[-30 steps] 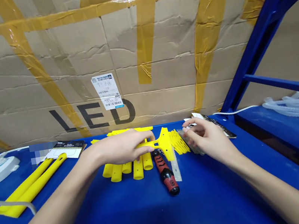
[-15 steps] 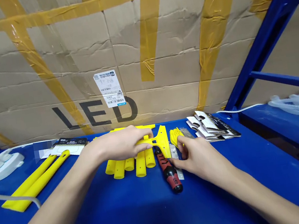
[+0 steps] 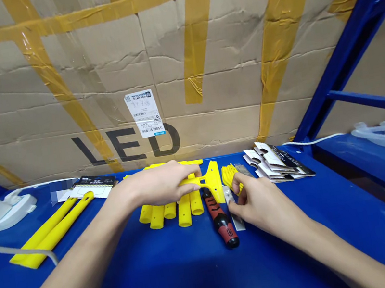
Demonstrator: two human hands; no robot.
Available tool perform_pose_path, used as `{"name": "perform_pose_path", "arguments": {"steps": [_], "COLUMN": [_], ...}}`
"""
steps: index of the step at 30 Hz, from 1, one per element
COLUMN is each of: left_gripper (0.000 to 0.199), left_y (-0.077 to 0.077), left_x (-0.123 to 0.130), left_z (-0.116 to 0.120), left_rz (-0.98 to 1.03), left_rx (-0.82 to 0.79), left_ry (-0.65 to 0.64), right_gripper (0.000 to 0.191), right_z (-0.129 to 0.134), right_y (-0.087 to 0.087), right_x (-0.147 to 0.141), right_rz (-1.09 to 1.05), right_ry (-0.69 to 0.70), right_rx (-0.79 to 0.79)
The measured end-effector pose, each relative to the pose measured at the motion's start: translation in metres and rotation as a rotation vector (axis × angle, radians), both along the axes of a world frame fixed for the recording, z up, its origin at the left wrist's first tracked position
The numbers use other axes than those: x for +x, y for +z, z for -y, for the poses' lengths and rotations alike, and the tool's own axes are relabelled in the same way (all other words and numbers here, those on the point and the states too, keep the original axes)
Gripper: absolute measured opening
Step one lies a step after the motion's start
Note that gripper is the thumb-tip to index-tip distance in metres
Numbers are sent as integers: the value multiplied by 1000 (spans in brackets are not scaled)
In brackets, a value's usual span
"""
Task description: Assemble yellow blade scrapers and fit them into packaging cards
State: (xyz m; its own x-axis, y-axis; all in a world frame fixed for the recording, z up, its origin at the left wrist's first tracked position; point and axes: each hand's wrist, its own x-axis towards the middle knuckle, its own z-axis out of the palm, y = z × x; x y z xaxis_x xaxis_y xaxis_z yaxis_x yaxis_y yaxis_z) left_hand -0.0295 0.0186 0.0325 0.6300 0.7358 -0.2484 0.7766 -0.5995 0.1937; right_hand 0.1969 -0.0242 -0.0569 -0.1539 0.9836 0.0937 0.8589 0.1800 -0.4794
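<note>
My left hand (image 3: 167, 183) pinches a yellow plastic scraper head (image 3: 213, 182) by its neck, with the wide flat edge facing right. My right hand (image 3: 262, 201) is over thin silver blades (image 3: 238, 222); its thumb rests on the blades and its curled index finger is apart from the thumb. Just beyond those fingertips stand small yellow plastic pieces (image 3: 228, 174), partly covered by the hand. Below the scraper head lies a red and black screwdriver-like handle (image 3: 222, 222), its far end hidden. Several yellow tubular handles (image 3: 184, 212) lie beneath my left hand.
Two long yellow handles (image 3: 54, 229) lie at left by a black and white card (image 3: 93, 185). Folded cards (image 3: 277, 162) are piled at right. A taped cardboard box (image 3: 109, 79) walls off the back of the blue shelf (image 3: 184, 276). A white power strip (image 3: 6, 212) sits far left.
My right thumb has shifted rightward, from beside the blades onto them. The left hand keeps the scraper head in nearly the same place. The whole view has shifted slightly.
</note>
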Motion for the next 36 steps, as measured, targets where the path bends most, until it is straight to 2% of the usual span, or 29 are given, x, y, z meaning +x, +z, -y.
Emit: {"name": "perform_pose_path", "arguments": {"steps": [7,10,14,18,20,26,30,32,36], "left_gripper": [39,38,41,37,33,30,33,35,31], "left_y": [1,1,5,12,14,13,12,11,11], "left_x": [2,3,2,0,-1,1,2,1,0], "left_z": [1,1,3,4,5,8,9,9,9], "left_rz": [-9,-19,-25,-12,-11,-105,-111,-102,-79], "left_rx": [10,20,25,-9,-30,-9,11,19,13], "left_ry": [-2,-8,0,-8,-14,-11,-25,-28,-35], "right_gripper": [27,30,33,34,24,21,30,29,39], "right_z": [-2,-2,-3,-8,-10,-13,-11,-10,-10], "right_y": [-2,-4,-2,12,17,12,10,10,9], "right_x": [-5,-7,-1,10,14,13,9,9,11], "right_rz": [-3,-76,-373,-741,-845,-1138,-1172,-1146,-1125], "right_ry": [-35,-33,18,-82,-112,-80,-7,22,-4], "right_rx": [7,-19,-96,-161,-224,-434,-382,-331,-251]}}
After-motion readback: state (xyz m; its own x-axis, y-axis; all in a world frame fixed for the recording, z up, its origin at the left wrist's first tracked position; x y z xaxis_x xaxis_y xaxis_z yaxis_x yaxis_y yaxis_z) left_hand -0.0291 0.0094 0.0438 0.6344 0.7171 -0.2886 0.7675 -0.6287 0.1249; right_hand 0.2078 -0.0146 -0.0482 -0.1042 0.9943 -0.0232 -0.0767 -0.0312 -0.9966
